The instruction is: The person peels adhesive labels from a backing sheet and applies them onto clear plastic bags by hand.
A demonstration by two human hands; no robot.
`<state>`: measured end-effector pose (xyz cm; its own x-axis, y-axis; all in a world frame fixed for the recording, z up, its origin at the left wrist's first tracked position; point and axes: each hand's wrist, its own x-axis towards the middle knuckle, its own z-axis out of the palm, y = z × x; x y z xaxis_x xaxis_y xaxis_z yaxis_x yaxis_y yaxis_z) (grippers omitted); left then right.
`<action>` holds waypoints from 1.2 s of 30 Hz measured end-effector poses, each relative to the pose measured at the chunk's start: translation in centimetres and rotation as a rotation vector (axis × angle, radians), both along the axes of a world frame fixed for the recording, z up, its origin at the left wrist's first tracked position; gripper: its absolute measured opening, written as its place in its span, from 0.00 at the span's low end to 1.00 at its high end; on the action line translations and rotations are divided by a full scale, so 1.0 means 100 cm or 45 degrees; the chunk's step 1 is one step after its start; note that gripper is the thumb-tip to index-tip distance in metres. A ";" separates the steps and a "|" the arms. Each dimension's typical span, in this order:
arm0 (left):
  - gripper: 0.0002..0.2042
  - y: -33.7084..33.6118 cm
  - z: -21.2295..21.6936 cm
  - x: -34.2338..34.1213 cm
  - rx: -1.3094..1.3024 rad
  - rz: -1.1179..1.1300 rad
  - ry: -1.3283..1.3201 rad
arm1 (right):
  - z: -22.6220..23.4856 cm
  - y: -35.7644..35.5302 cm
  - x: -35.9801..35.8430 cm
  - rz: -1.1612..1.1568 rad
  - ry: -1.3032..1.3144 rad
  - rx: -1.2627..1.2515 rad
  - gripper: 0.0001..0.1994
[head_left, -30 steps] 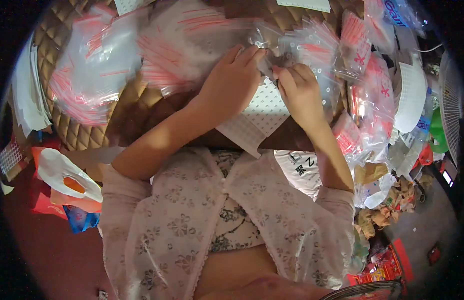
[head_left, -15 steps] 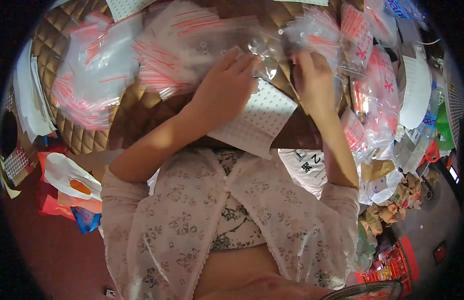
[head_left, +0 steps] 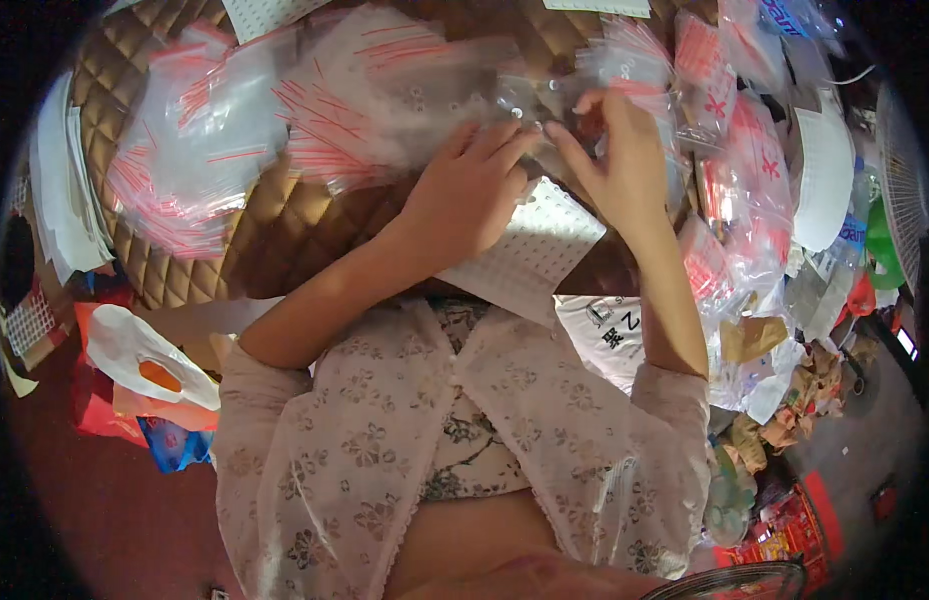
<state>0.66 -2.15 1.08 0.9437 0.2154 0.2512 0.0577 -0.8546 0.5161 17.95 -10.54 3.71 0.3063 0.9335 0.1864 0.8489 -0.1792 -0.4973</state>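
My left hand (head_left: 470,190) is closed, its thumb side against a white sheet of small printed labels (head_left: 550,235) that slants down over the table's near edge. A tiny white dot shows at its fingertips. My right hand (head_left: 625,150) is just to the right, its thumb stretched toward the left fingertips and its index finger raised apart; I see nothing held in it. Beyond the fingers lie clear zip bags (head_left: 450,95) with small round white stickers on them. A fanned pile of red-striped zip bags (head_left: 330,130) spreads left of my left hand.
Another heap of zip bags (head_left: 200,130) covers the table's left side. Bagged bundles (head_left: 755,170) crowd the right side, beside paper stacks (head_left: 823,180). The quilted brown table cover (head_left: 270,245) shows between piles. A white bag (head_left: 610,340) sits below the near edge.
My right hand has moved slightly left and turned, its thumb now pointing at the left fingertips. The left fingers have shifted a little right and down. The label sheet has moved slightly.
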 end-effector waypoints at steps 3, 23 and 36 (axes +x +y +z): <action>0.05 -0.001 0.014 -0.008 0.082 0.003 0.029 | -0.011 0.016 0.011 -0.062 -0.157 0.068 0.23; 0.07 -0.022 0.002 -0.051 0.189 0.146 -0.001 | 0.011 -0.008 0.026 0.170 0.045 -0.108 0.27; 0.06 -0.005 0.000 -0.033 0.137 0.038 -0.040 | -0.016 0.038 0.040 0.373 0.473 -0.224 0.14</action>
